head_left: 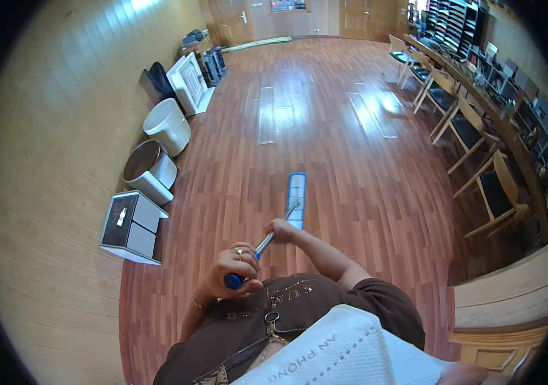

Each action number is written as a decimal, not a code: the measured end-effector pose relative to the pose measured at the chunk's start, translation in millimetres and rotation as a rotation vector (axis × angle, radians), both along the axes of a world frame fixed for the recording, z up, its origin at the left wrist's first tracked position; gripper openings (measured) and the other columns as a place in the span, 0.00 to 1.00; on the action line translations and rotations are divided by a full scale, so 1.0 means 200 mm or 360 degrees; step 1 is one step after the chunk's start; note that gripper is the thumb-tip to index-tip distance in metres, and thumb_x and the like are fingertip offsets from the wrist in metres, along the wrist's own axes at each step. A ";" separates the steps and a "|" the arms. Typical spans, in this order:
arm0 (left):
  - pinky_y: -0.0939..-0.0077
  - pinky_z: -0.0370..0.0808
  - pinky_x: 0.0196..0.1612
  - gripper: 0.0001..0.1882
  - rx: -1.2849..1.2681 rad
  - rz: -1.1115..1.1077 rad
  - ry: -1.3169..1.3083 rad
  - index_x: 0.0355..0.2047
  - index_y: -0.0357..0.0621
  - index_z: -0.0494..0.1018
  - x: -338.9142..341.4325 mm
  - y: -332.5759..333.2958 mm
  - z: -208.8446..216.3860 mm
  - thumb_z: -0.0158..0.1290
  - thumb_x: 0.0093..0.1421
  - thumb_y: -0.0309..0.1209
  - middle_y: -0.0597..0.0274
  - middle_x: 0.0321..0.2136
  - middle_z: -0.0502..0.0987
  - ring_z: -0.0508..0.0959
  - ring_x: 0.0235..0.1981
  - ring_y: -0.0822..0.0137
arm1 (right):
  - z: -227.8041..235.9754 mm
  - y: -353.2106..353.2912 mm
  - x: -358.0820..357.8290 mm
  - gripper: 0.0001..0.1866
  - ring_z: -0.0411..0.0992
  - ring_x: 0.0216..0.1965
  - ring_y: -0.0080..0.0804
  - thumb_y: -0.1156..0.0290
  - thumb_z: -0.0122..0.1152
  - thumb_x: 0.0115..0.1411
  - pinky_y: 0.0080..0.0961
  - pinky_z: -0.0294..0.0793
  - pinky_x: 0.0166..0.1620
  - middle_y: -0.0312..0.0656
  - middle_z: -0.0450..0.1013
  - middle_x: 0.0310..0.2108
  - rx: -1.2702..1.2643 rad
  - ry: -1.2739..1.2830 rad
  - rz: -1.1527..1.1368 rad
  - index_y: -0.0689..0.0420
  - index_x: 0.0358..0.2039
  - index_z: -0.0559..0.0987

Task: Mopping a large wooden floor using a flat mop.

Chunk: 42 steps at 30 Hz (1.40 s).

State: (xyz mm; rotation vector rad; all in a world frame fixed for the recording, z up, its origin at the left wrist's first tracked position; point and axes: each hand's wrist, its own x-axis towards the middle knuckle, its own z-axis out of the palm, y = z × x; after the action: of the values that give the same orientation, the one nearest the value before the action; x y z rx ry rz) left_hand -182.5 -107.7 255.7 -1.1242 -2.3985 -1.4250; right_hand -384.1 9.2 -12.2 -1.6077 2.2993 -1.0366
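Reddish wooden plank floor (325, 128), glossy. A flat mop head (296, 199) rests on it at centre. White bins (158, 160) and a box (131, 226) stand along the left wall; wooden chairs (473, 128) line the right.

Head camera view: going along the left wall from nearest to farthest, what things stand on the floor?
Grey and white square box → round white bin with a dark inside → white tub → white panelled cabinet door leaning on the wall, with a black bag beside it.
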 end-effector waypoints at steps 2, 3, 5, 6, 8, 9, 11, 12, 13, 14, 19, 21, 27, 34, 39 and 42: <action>0.58 0.67 0.49 0.11 0.0018 -0.0019 -0.0025 0.20 0.42 0.74 -0.08 0.05 -0.05 0.67 0.45 0.29 0.62 0.22 0.76 0.79 0.30 0.61 | -0.08 0.13 -0.09 0.03 0.73 0.26 0.51 0.70 0.60 0.41 0.43 0.72 0.29 0.48 0.74 0.21 0.0018 -0.0048 -0.0112 0.53 0.17 0.75; 0.58 0.67 0.49 0.10 0.0015 -0.0042 -0.0058 0.20 0.43 0.74 -0.11 0.07 -0.08 0.66 0.46 0.28 0.62 0.22 0.76 0.79 0.31 0.61 | -0.10 0.20 -0.11 0.03 0.73 0.26 0.51 0.70 0.61 0.41 0.42 0.72 0.29 0.47 0.74 0.21 0.0008 -0.0098 -0.0164 0.53 0.18 0.75; 0.58 0.67 0.49 0.09 0.0019 -0.0074 -0.0099 0.20 0.43 0.74 -0.18 0.13 -0.14 0.65 0.47 0.28 0.62 0.23 0.76 0.79 0.32 0.60 | -0.17 0.33 -0.17 0.06 0.71 0.24 0.52 0.70 0.61 0.39 0.41 0.70 0.27 0.49 0.71 0.19 -0.0097 -0.0135 -0.0249 0.53 0.15 0.72; 0.58 0.67 0.50 0.09 0.0030 -0.0085 -0.0128 0.21 0.43 0.74 -0.21 0.16 -0.17 0.65 0.47 0.28 0.62 0.23 0.76 0.79 0.33 0.60 | -0.23 0.40 -0.21 0.09 0.68 0.22 0.54 0.70 0.62 0.38 0.41 0.67 0.25 0.50 0.68 0.17 -0.0166 -0.0126 -0.0328 0.54 0.12 0.69; 0.59 0.66 0.50 0.08 0.0017 -0.0139 -0.0161 0.23 0.43 0.75 -0.27 0.20 -0.23 0.64 0.49 0.28 0.61 0.26 0.77 0.79 0.37 0.59 | -0.21 0.52 -0.24 0.09 0.69 0.22 0.53 0.69 0.63 0.38 0.41 0.67 0.25 0.49 0.69 0.17 -0.0047 0.0007 -0.0444 0.53 0.13 0.69; 0.59 0.65 0.51 0.08 -0.0009 -0.0157 -0.0166 0.24 0.44 0.74 -0.32 0.24 -0.24 0.64 0.49 0.28 0.61 0.27 0.77 0.79 0.39 0.60 | -0.25 0.60 -0.27 0.10 0.69 0.22 0.53 0.68 0.63 0.37 0.40 0.68 0.24 0.49 0.69 0.17 -0.0022 0.0055 -0.0526 0.53 0.13 0.70; 0.60 0.64 0.53 0.08 -0.0035 -0.0241 -0.0195 0.25 0.45 0.73 -0.38 0.30 -0.29 0.63 0.50 0.28 0.62 0.31 0.78 0.78 0.45 0.60 | -0.32 0.76 -0.30 0.10 0.70 0.21 0.50 0.67 0.64 0.36 0.39 0.68 0.24 0.48 0.69 0.17 0.0046 0.0007 -0.0653 0.53 0.13 0.70; 0.60 0.64 0.53 0.08 -0.0056 -0.0238 -0.0203 0.26 0.45 0.73 -0.40 0.32 -0.32 0.63 0.50 0.28 0.62 0.31 0.78 0.77 0.46 0.60 | -0.34 0.82 -0.30 0.11 0.71 0.22 0.49 0.67 0.64 0.36 0.39 0.68 0.24 0.48 0.69 0.17 0.0044 -0.0016 -0.0716 0.54 0.13 0.70; 0.60 0.64 0.53 0.08 -0.0077 -0.0226 -0.0201 0.26 0.45 0.73 -0.42 0.34 -0.35 0.63 0.50 0.27 0.62 0.32 0.78 0.77 0.47 0.60 | -0.33 0.88 -0.31 0.09 0.68 0.20 0.48 0.68 0.63 0.36 0.38 0.66 0.23 0.47 0.67 0.16 0.0067 -0.0019 -0.0761 0.54 0.13 0.70; 0.61 0.63 0.53 0.09 -0.0089 -0.0262 -0.0204 0.27 0.45 0.72 -0.45 0.35 -0.39 0.63 0.50 0.27 0.62 0.34 0.79 0.76 0.49 0.60 | -0.33 0.92 -0.29 0.09 0.68 0.20 0.48 0.68 0.63 0.36 0.38 0.66 0.23 0.47 0.67 0.16 0.0062 -0.0034 -0.0796 0.54 0.13 0.70; 0.60 0.63 0.53 0.08 -0.0127 -0.0492 -0.0349 0.28 0.45 0.72 -0.51 0.45 -0.43 0.62 0.51 0.27 0.62 0.37 0.79 0.75 0.52 0.59 | -0.49 1.21 -0.18 0.09 0.64 0.19 0.41 0.69 0.61 0.34 0.35 0.61 0.24 0.49 0.66 0.17 -0.0691 -0.1379 -0.1031 0.55 0.14 0.70; 0.58 0.62 0.54 0.08 -0.0179 -0.0692 -0.0326 0.28 0.45 0.72 -0.57 0.54 -0.42 0.62 0.52 0.27 0.62 0.37 0.79 0.74 0.52 0.59 | -0.66 1.39 -0.12 0.08 0.64 0.20 0.41 0.69 0.60 0.34 0.33 0.61 0.24 0.48 0.66 0.17 -0.0706 -0.1318 -0.1396 0.55 0.15 0.70; 0.58 0.62 0.55 0.07 -0.0189 -0.1055 -0.0424 0.30 0.47 0.74 -0.60 0.56 -0.39 0.61 0.53 0.29 0.63 0.38 0.79 0.74 0.53 0.59 | -0.50 1.53 0.23 0.08 0.65 0.21 0.43 0.71 0.60 0.36 0.36 0.61 0.24 0.47 0.64 0.18 0.0112 -0.0113 -0.1527 0.55 0.14 0.69; 0.59 0.65 0.55 0.07 -0.0085 -0.1584 -0.0551 0.31 0.45 0.75 -0.64 0.63 -0.38 0.61 0.53 0.30 0.60 0.37 0.79 0.76 0.50 0.57 | -0.43 1.52 0.73 0.07 0.71 0.27 0.48 0.66 0.58 0.44 0.40 0.69 0.28 0.46 0.71 0.23 0.0411 -0.0115 -0.2013 0.53 0.17 0.71; 0.59 0.65 0.58 0.06 0.0019 -0.1860 -0.0899 0.29 0.41 0.75 -0.57 0.68 -0.54 0.60 0.53 0.29 0.55 0.35 0.78 0.77 0.46 0.56 | -0.43 1.51 1.16 0.02 0.73 0.29 0.50 0.70 0.58 0.44 0.42 0.71 0.31 0.47 0.73 0.24 0.0340 -0.0363 -0.2359 0.50 0.19 0.74; 0.60 0.66 0.57 0.07 -0.0002 -0.2007 -0.1025 0.29 0.40 0.75 -0.50 0.73 -0.61 0.60 0.53 0.29 0.53 0.35 0.78 0.76 0.46 0.55 | -0.49 1.49 1.45 0.03 0.72 0.26 0.49 0.70 0.58 0.44 0.42 0.69 0.28 0.46 0.72 0.22 0.0385 -0.0417 -0.2569 0.49 0.18 0.73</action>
State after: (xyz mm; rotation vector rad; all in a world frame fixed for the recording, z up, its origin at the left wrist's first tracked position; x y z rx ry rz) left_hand -282.0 39.0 132.8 -2.7848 -1.8819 -2.3381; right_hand -94.8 308.0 -109.9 0.7655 3.0280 -0.8701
